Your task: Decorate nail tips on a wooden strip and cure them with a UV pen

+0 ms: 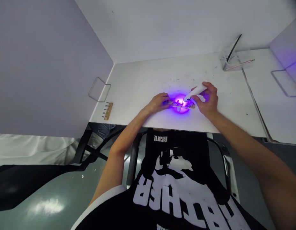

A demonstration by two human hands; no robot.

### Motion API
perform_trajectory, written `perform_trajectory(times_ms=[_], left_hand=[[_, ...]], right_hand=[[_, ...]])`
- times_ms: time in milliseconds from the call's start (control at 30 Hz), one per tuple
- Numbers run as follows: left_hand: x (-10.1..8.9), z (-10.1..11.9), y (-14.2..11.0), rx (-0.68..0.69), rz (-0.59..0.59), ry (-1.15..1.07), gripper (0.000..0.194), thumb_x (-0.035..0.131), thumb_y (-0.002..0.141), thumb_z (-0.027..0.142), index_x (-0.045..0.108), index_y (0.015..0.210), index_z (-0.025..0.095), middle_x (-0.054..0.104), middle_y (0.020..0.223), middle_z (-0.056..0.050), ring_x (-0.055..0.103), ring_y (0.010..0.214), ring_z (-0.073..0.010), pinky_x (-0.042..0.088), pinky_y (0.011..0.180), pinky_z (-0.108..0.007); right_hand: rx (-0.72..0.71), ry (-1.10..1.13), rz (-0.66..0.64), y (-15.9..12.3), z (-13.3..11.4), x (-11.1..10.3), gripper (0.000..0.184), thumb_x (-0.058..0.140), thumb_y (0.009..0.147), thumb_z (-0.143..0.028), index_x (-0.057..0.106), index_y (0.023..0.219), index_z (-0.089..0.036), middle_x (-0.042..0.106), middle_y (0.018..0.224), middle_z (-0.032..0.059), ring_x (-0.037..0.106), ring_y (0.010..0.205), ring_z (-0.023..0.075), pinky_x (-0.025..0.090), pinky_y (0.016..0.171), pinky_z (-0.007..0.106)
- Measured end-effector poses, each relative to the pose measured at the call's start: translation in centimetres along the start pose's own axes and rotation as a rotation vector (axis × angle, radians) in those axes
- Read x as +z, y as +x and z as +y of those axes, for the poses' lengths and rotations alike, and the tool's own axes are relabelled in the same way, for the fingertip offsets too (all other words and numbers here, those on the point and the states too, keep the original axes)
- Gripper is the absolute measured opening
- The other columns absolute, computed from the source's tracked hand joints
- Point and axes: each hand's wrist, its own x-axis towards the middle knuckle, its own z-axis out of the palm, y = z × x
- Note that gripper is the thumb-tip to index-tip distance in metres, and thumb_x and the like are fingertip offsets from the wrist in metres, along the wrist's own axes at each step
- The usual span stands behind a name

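My right hand (208, 99) is closed around a white pen-shaped UV lamp (196, 91), tilted with its lit end down to the left. Its purple glow falls on a narrow strip (191, 105) bearing several small upright pieces, too washed out by the light to make out. At the strip's left end, the fingers of my left hand (160, 102) are closed on it, close to the tabletop. A similar wooden strip (108, 111) with several small pegs along one side lies apart at the table's left edge.
The white table (143, 76) meets partitions at the back and left. A clear holder (234, 60) with thin tools stands at the back right. Wire brackets (99, 89) stick out at both sides, and a metal-edged seam (255, 102) crosses the tabletop on the right.
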Motion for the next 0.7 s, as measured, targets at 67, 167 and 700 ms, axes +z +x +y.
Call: perform_trajectory(times_ms=[67,167,700], left_hand=[[-0.01,0.01,0.01,0.004,-0.002,0.002,0.034,0.06,0.094,0.048,0.071,0.112,0.023,0.066,0.103,-0.008,0.059,0.093,-0.0185,0.05,0.081,-0.032],[0.03,-0.04,0.0,0.004,0.0,0.012,0.035,0.06,0.093,0.049,0.071,0.112,0.022,0.066,0.103,-0.008,0.059,0.092,-0.0186,0.049,0.081,-0.033],[-0.09,-0.01,0.03,0.014,0.0,-0.017,0.042,0.061,0.093,0.053,0.07,0.119,0.022,0.067,0.104,-0.008,0.06,0.094,-0.0193,0.049,0.081,-0.033]], right_hand=[[-0.018,0.013,-0.006,-0.03,-0.06,0.1,0.061,0.066,0.087,-0.056,0.037,0.136,-0.033,0.072,0.11,0.005,0.073,0.101,0.0229,0.067,0.084,0.046],[-0.027,0.011,-0.004,-0.08,-0.04,0.19,0.061,0.067,0.087,-0.054,0.037,0.136,-0.033,0.072,0.11,0.0046,0.073,0.101,0.023,0.067,0.084,0.046],[0.014,0.029,-0.023,-0.03,-0.15,0.16,0.062,0.068,0.084,-0.06,0.039,0.132,-0.033,0.072,0.106,0.005,0.074,0.096,0.0228,0.067,0.082,0.046]])
